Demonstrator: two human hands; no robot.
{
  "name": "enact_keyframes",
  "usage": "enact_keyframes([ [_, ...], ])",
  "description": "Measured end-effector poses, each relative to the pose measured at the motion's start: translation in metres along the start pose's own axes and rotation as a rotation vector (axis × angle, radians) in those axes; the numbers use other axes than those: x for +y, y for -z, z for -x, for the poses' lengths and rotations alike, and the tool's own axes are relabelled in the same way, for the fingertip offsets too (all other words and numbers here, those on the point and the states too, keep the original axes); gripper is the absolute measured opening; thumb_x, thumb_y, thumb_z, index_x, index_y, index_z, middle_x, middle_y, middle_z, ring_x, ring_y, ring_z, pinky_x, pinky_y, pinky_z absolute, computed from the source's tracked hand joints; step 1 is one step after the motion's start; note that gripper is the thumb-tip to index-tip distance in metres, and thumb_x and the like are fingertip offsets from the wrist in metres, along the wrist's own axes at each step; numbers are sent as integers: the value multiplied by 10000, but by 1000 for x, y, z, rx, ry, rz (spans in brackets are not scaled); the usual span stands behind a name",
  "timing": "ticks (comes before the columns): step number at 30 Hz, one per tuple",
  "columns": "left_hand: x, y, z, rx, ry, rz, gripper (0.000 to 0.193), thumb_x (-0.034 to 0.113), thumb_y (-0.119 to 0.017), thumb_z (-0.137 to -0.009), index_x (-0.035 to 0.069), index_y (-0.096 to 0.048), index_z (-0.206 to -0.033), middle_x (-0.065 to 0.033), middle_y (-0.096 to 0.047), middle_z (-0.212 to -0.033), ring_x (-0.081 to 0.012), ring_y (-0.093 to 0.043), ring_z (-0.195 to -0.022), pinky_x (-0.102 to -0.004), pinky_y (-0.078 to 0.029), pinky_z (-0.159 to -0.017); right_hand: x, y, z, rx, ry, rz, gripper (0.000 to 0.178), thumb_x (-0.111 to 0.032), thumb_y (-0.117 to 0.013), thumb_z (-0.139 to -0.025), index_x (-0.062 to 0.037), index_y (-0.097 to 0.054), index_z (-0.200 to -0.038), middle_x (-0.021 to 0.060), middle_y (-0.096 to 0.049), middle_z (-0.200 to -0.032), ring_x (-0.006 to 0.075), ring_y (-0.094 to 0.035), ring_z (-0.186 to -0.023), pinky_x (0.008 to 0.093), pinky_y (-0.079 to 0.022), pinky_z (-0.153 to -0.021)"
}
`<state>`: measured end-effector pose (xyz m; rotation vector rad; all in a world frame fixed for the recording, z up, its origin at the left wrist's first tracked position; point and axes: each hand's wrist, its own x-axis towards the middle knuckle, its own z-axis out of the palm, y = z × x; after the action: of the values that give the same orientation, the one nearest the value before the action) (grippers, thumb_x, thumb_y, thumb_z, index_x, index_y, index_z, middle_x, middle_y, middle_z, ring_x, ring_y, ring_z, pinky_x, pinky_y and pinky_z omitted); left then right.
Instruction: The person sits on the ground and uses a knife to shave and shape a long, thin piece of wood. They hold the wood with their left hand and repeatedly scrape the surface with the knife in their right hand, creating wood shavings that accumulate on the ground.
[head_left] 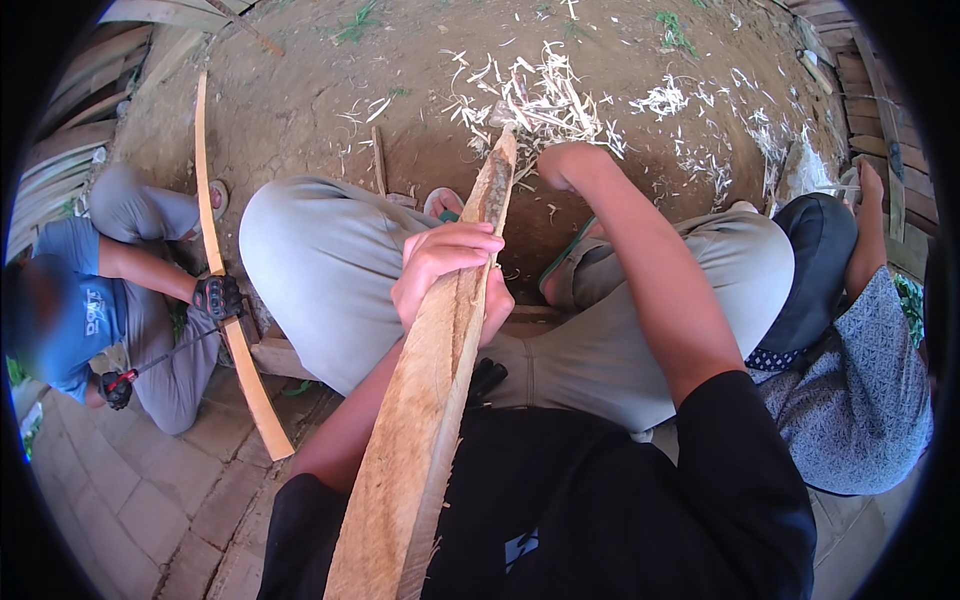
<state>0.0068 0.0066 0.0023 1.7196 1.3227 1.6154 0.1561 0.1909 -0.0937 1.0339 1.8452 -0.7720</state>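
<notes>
A long, rough-sawn wooden plank (420, 390) slants from the lower edge up between my knees, its far end tapered and darker. My left hand (445, 268) is wrapped round it about midway, fingers over the top and beneath. Beside the tapered tip, just to its right, my right hand (570, 166) is closed with its back toward me. Whatever it grips is hidden behind the hand. A pile of pale wood shavings (545, 105) lies on the ground just beyond the tip.
At the left, a person in a blue shirt holds a long curved wooden strip (208, 200) with a gloved hand (218, 297); the other glove grips a red-handled tool (122, 380). Another person in patterned cloth (860, 390) sits close on my right. Paving (150, 500) lies behind the bare soil (300, 110).
</notes>
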Motion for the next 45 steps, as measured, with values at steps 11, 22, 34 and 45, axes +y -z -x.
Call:
enact_keyframes([
  [11,-3,-3,2,28,-12,25,337,-80,-705,-663,46,-610,-961,-117,-727,-928,-271,-724,-940,-357,-478,-892,-5,-36,-38,240,-119,-234,307,-114,-561,-924,-33,-740,-1160,169,-688,-1271,328,-665,-1183,436,-547,-949],
  [22,-2,5,5,-88,-12,-6,363,-108,-687,-736,16,-532,-1040,-178,-685,-1016,-316,-678,-1014,-416,-511,-937,13,-34,-56,216,-124,-279,331,-117,-637,-859,-49,-734,-1169,143,-698,-1263,320,-666,-1181,430,-546,-947],
  [34,3,3,-3,-158,35,16,355,-66,-710,-713,77,-593,-1017,-87,-722,-987,-272,-691,-1003,-367,-433,-935,-9,61,68,387,-33,-149,310,-83,-605,-787,-17,-761,-1046,194,-743,-1068,342,-736,-968,443,-584,-818],
  [45,21,12,-16,-164,94,-84,449,26,-835,-725,28,-629,-1123,-155,-619,-1123,-314,-646,-1141,-371,-562,-889,21,16,132,492,-58,-175,255,-171,-608,-886,24,-731,-994,216,-737,-1026,382,-726,-957,472,-586,-814],
])
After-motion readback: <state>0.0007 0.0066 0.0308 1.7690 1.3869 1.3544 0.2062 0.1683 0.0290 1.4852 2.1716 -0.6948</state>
